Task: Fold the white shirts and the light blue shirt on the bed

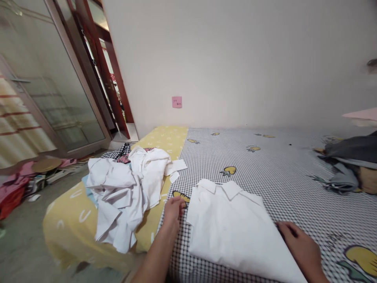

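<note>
A white collared shirt (229, 228) lies front up on the checked bedcover, its collar toward the wall and its left side tucked into a straight edge. Just left of the shirt is my left hand (173, 208), fingers apart and slightly bent, holding nothing. My right hand (303, 245) is at the shirt's right edge, with bent fingers closed at the cloth; its fingertips are partly hidden. To the left, a loose heap of white garments (126, 192) rests on the yellow part of the bedcover (73, 228).
Dark and grey folded clothes (353, 157) are stacked at the bed's right side. A pink note (177, 102) sticks to the wall behind. Pink and red items (23, 181) lie on the floor at the left, by a glass door (59, 78). The bed's near-left edge drops to the floor.
</note>
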Demonstrator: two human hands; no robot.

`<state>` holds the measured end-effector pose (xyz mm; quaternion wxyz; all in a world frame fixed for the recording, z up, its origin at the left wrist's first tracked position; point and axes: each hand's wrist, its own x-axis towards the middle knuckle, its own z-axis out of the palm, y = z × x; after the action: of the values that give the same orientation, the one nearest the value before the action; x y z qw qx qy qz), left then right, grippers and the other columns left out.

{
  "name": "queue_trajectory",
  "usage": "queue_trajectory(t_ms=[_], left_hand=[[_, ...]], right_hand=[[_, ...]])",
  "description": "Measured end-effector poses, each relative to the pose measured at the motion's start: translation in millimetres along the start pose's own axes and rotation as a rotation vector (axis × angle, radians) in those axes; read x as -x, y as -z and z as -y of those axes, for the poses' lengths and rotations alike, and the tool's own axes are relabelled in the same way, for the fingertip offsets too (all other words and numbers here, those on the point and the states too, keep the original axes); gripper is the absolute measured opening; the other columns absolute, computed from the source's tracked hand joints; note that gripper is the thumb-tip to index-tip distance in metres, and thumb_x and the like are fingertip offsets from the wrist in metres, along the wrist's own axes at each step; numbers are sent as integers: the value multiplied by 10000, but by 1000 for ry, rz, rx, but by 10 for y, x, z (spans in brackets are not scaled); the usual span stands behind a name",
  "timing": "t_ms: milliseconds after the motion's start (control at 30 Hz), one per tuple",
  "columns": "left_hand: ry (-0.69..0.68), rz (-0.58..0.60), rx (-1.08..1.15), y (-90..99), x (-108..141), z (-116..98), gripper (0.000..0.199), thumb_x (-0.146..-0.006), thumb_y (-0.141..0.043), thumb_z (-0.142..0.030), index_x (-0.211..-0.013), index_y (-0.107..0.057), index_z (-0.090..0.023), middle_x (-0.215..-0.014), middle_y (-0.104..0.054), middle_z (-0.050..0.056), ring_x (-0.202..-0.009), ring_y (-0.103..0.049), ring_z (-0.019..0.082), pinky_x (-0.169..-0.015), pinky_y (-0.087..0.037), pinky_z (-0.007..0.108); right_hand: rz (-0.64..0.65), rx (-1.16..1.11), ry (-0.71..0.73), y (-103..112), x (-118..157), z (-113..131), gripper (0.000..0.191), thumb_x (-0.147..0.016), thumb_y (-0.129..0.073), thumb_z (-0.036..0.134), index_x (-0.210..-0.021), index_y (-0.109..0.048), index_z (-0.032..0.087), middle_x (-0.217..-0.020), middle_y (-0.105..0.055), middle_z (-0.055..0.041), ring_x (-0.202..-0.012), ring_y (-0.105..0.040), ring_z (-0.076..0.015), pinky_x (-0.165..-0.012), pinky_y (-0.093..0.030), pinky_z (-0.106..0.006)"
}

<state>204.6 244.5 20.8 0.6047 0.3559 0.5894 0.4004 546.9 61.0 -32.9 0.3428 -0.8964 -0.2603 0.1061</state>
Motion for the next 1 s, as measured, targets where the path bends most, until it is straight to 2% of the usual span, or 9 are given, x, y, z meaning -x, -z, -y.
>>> queue_trajectory(t_ms=[100,167,300,433,533,667,800,1000], left_hand=[[-69,-5,-82,278,111,44,116,-828,-590,-223,-921,-626,-163,-699,-609,-24,-641,-580,115,-581,-450,234],[-92,75,-166,318,208,70,139,-789,-626,-299,-824,-653,-168,-721,-645,1,-665,-584,147,-580,-441,260],[-179,217,-303,128,374,106,202,-747,-664,-391,-708,-666,-192,-756,-687,23,-756,-601,195,-679,-447,299],[-272,207,-364,-130,419,156,215,-705,-716,-414,-705,-643,-212,-755,-665,24,-855,-590,223,-802,-429,313],[-253,175,-352,-290,370,205,213,-667,-746,-360,-745,-618,-208,-760,-647,24,-814,-593,213,-760,-431,305],[-238,179,-284,-441,275,283,217,-696,-693,-283,-601,-509,-220,-583,-502,-41,-625,-511,146,-610,-379,262],[-185,224,-204,-453,232,401,337,-689,-727,-387,-562,-463,-222,-500,-421,-72,-519,-434,112,-531,-345,246],[-112,292,-115,-317,245,500,442,-635,-731,-607,-693,-521,-222,-514,-481,-76,-479,-444,106,-492,-357,245]], right_hand=[[3,44,-4,-8,0,4,513,-679,-383,644,-846,-690,268,-860,-736,-90,-769,-623,-319,-700,-451,-383],[6,62,-2,-6,7,18,510,-688,-375,642,-843,-684,267,-857,-731,-96,-768,-621,-324,-700,-450,-387],[10,73,-5,9,18,51,505,-685,-385,624,-856,-692,262,-865,-732,-102,-786,-627,-330,-719,-456,-389],[16,78,1,21,9,49,487,-694,-386,627,-830,-691,273,-870,-742,-92,-766,-635,-319,-688,-453,-377],[15,72,8,17,-6,29,468,-704,-394,622,-817,-698,285,-832,-745,-79,-733,-634,-312,-669,-454,-372],[17,58,-4,-9,-27,7,481,-713,-394,619,-845,-709,281,-802,-743,-77,-717,-633,-306,-663,-453,-367],[4,68,-3,-42,-32,-3,475,-733,-392,608,-865,-715,285,-813,-741,-70,-730,-632,-290,-659,-450,-347],[-1,59,-11,-40,16,52,460,-766,-377,585,-861,-708,281,-844,-741,-63,-750,-636,-267,-638,-436,-318]])
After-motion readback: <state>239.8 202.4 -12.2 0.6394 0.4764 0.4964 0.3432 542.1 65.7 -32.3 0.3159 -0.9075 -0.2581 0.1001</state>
